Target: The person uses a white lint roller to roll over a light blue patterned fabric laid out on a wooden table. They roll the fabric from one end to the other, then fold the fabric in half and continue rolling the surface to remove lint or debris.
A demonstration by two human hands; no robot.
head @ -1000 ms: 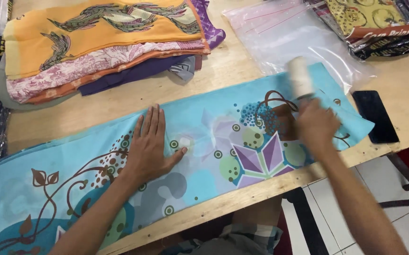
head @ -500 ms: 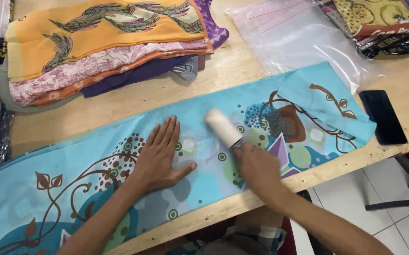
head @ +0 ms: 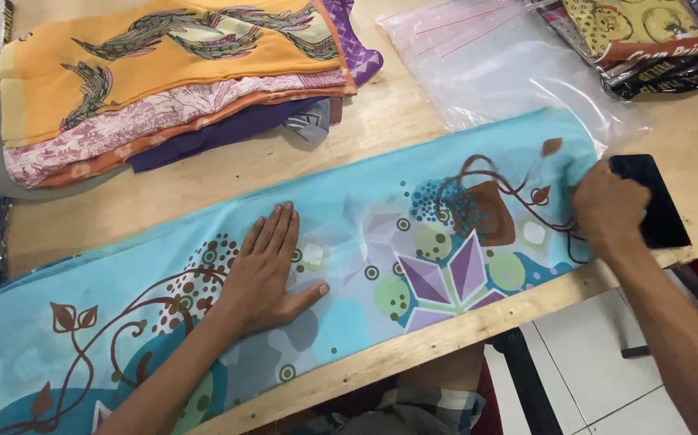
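A long light-blue cloth [head: 365,234] printed with brown vines, dots and purple leaf shapes lies flat along the front of a wooden table [head: 204,189]. My left hand [head: 268,270] presses palm-down on its middle, fingers spread. My right hand [head: 607,205] is curled into a fist at the cloth's right end, right beside a black phone [head: 661,201]. The white roller it held a moment ago is hidden by the hand and by motion blur.
A stack of folded fabrics [head: 164,80], orange on top, sits at the back left. Clear plastic bags [head: 510,72] lie at the back right, with packaged fabrics [head: 631,32] beyond. The table's front edge [head: 446,334] runs diagonally; tiled floor is below it.
My right hand swept with the white roller from the cloth's right end to its middle, then back to the right end. My left hand stayed pressed on the cloth.
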